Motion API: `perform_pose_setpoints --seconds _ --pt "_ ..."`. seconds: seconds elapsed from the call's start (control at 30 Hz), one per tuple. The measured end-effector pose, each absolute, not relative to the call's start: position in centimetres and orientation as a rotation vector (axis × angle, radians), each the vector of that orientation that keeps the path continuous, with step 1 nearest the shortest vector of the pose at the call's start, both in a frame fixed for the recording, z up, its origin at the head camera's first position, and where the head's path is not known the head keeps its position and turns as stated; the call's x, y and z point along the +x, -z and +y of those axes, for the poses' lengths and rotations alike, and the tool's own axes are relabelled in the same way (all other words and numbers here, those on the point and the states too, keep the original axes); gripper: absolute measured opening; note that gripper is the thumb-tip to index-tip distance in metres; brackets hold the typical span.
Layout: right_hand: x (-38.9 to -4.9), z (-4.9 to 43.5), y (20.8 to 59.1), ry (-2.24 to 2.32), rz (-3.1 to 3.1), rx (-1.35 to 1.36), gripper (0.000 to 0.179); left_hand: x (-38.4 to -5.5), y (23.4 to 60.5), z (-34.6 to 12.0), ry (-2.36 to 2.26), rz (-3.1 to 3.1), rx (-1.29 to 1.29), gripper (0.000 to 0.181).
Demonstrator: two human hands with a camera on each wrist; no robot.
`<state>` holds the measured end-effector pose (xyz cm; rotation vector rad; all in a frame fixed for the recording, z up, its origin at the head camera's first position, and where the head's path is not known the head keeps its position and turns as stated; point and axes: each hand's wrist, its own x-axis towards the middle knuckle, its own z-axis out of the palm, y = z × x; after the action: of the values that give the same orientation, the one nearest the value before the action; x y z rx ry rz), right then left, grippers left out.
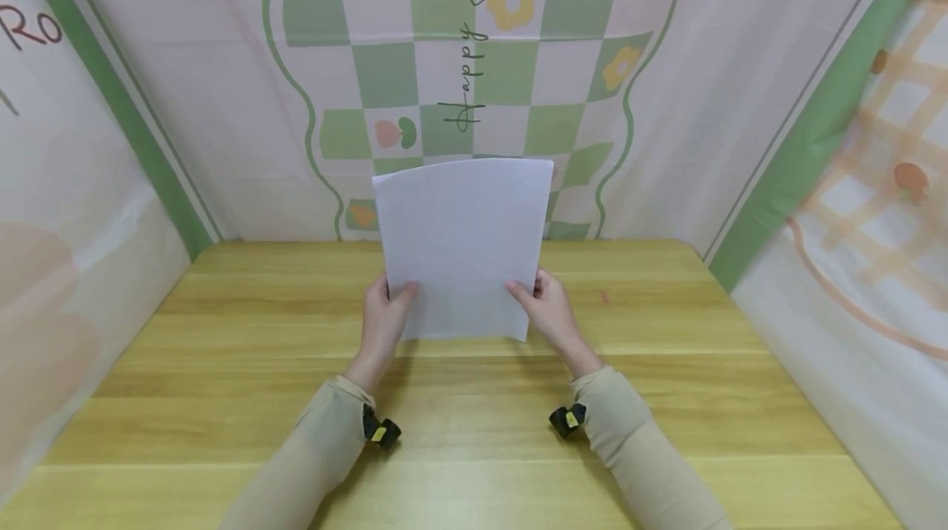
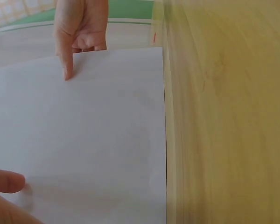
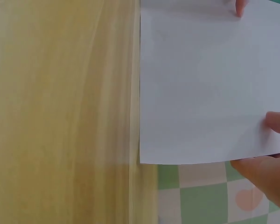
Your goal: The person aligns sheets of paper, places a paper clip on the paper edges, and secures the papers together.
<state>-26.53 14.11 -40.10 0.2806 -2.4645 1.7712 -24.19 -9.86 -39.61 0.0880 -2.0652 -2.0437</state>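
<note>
A blank white sheet of paper (image 1: 465,242) is held up, facing the head camera, over the far half of the table. The left hand (image 1: 385,312) pinches its left edge near the bottom, thumb on the front and the other fingers behind. On the opposite edge, the right hand (image 1: 550,308) grips the paper the same way. The top edge bows slightly. In the left wrist view the paper (image 2: 93,130) fills the middle, and the left thumb (image 2: 8,181) presses on it. The right wrist view shows the right thumb (image 3: 277,122) on the paper; fingers behind it are mostly hidden.
A wooden table (image 1: 474,439) spreads beneath both arms. Behind it hangs a green-and-white checked cloth (image 1: 437,77), with printed cloth panels on the left and right sides. Small black cameras sit on the left wrist (image 1: 381,431) and the right wrist (image 1: 567,420). A small reddish mark (image 1: 604,297) shows on the tabletop.
</note>
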Motion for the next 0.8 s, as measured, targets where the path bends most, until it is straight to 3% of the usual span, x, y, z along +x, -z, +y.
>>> perform_pose_setpoints --seconds 0.8 --pt "-26.0 13.6 38.9 -1.851 -2.318 0.321 0.038 -23.6 38.7 -9.7 2.103 -1.971 0.015 0.035"
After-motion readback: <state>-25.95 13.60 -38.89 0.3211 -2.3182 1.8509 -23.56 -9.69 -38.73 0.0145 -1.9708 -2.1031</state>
